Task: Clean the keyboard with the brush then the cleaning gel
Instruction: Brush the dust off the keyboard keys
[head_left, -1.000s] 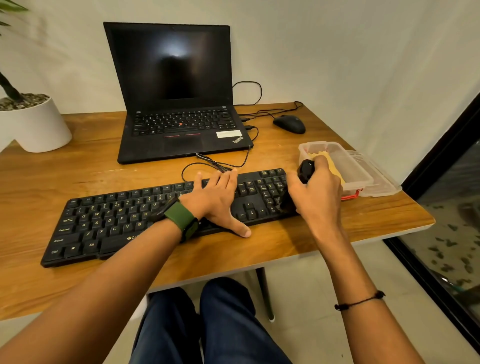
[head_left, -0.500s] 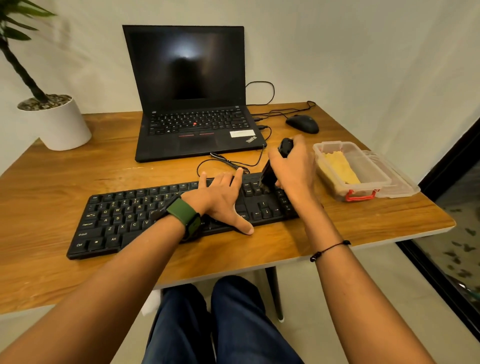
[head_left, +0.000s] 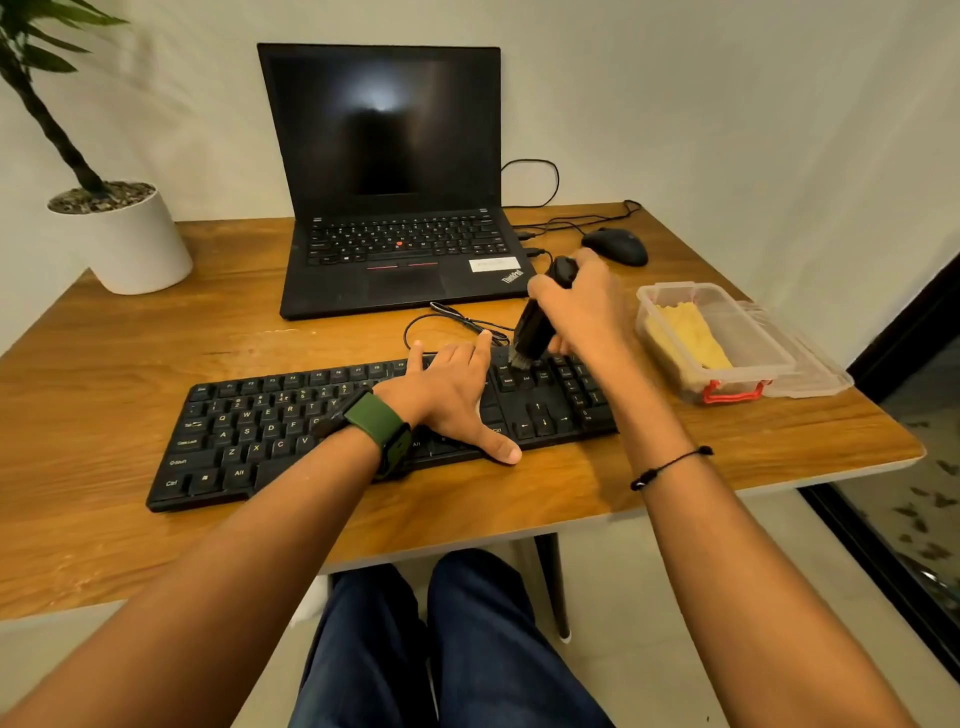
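A black keyboard (head_left: 332, 431) is lying along the table's (head_left: 130, 343) front edge while a person is working a black brush (head_left: 537, 322) over its far right keys. The right hand (head_left: 582, 306) is gripping the brush handle with fingers curled round it, bristles down and touching the keys above the arrow cluster. The left hand (head_left: 447, 395) is resting flat on the middle of the keyboard, fingers straight and spread, thumb reaching to the front edge, apparently steadying it.

The gel (head_left: 691, 338), a yellow mass, is sitting untouched in an open box (head_left: 769, 332) near the table's right edge, its lid (head_left: 815, 364) lying just beside it. A thin cable (head_left: 457, 325) is looping between the keyboard and a dark-screened laptop (head_left: 384, 182) at the back edge, with a mouse (head_left: 615, 247) toward the back right corner and a plant pot (head_left: 140, 244) at the back left corner.

Judging from this, brushing is only under way. Risks: bristles could be snagging the cable and dragging it, hard strokes could be flicking dust toward the laptop or the gel, and a wide sweep of the right arm could be knocking the box off the edge.
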